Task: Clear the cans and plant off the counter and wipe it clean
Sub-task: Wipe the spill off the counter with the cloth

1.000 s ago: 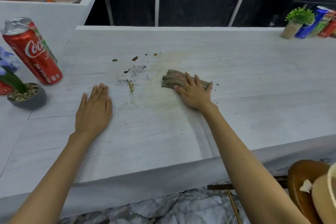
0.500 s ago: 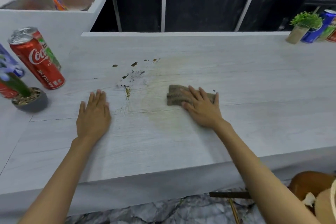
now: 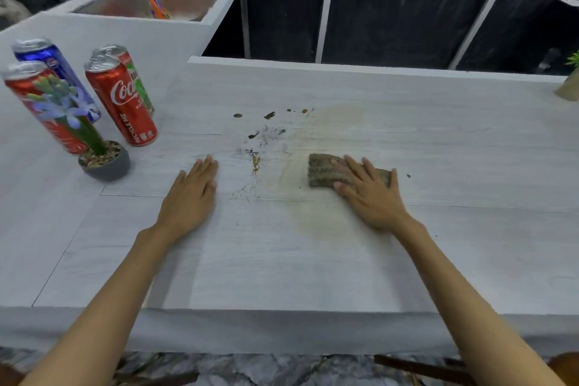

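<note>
- The right hand lies flat on a brown-grey cloth, fingers straight and spread, pressing down on it rather than curling round it.
- The cloth is a folded oblong whose long axis runs left to right across the counter. Its left end sticks out past the fingertips, and its right end sits by the thumb.
- A pale yellowish smear spreads under and just to the near side of this hand.
- Dark spots and crumbs lie to the left of the cloth, between the two hands and further back.
- The left hand rests palm down on the bare counter, fingers straight and together, holding nothing.
- Well to the left of that hand stands a flowering plant in a grey pot.
- Upright behind the plant are a Coca-Cola can, a blue can and a red can.
- A steel sink sits beyond the cans.
</note>
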`<action>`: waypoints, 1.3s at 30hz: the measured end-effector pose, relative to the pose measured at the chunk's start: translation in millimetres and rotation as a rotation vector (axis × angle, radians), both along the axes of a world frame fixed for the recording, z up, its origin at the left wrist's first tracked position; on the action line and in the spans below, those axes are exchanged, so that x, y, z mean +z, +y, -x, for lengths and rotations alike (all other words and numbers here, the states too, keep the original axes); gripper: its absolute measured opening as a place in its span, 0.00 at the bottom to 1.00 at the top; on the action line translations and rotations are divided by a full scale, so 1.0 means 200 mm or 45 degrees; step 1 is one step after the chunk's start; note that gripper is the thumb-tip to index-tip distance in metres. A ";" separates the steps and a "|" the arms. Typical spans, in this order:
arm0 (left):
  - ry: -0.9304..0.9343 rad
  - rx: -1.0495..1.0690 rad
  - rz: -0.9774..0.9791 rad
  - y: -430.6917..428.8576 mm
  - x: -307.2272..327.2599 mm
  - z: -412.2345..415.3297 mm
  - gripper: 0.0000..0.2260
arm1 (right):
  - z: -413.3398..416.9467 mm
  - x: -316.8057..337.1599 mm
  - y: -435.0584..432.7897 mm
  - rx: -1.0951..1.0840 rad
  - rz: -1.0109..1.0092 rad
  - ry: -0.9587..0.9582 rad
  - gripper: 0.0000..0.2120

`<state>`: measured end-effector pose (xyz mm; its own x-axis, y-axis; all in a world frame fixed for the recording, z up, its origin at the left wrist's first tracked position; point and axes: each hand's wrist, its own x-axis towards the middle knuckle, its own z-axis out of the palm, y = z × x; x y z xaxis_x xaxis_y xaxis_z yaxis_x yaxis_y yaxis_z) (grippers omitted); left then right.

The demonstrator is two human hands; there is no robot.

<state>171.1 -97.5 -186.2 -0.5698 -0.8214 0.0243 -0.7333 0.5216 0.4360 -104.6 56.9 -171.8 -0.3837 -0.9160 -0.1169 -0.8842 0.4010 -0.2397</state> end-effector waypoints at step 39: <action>0.203 -0.270 0.061 -0.36 0.01 -0.20 0.20 | -0.54 -0.01 -0.52 -0.551 -0.035 -0.064 0.25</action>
